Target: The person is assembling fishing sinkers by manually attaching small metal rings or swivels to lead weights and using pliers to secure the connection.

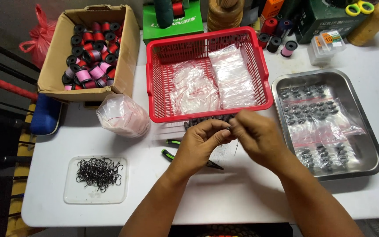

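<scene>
While pinching something tiny between both hands, left hand and right hand fingertips closed, I'm keeping it steady near the red basket.

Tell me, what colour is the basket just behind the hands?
Red: the basket is red plastic mesh, seen clearly in the head view.

Both forearms are bare up to the frame edge, no sleeves showing. The left hand and right hand wear no gloves, rings or watch.
</scene>
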